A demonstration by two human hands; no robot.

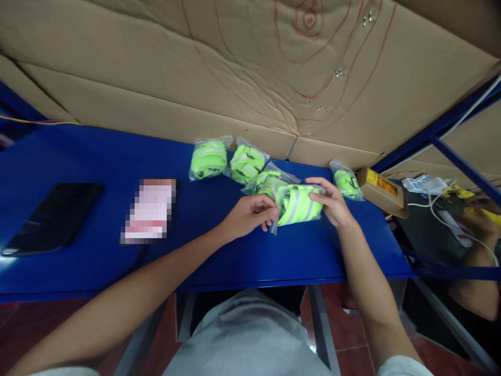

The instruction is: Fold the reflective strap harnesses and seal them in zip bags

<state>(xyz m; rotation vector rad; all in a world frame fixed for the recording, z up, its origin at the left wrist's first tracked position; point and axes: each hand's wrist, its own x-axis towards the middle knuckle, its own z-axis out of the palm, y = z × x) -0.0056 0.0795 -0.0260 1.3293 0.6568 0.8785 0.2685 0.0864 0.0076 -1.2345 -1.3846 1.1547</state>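
A clear zip bag [299, 204] with a folded neon-yellow reflective strap or vest inside is held between my hands, just above the blue table. My left hand [254, 215] pinches the bag's zip edge at its left end. Around the bag's right end, my right hand [331, 201] has its thumb on the front and its fingers behind. Just behind the held bag lies another such bag [270, 180], partly covered by it. Two more filled bags, one at the back left [209, 159] and one beside it [247, 163], rest near the cardboard wall.
A phone [148, 211] with a blurred screen and a black tablet-like slab [55, 218] lie on the table [207, 261] at left. At right are another filled bag [346, 183] and an open cardboard box [383, 190]. Another person's arm [479, 261] shows at far right, near white cables.
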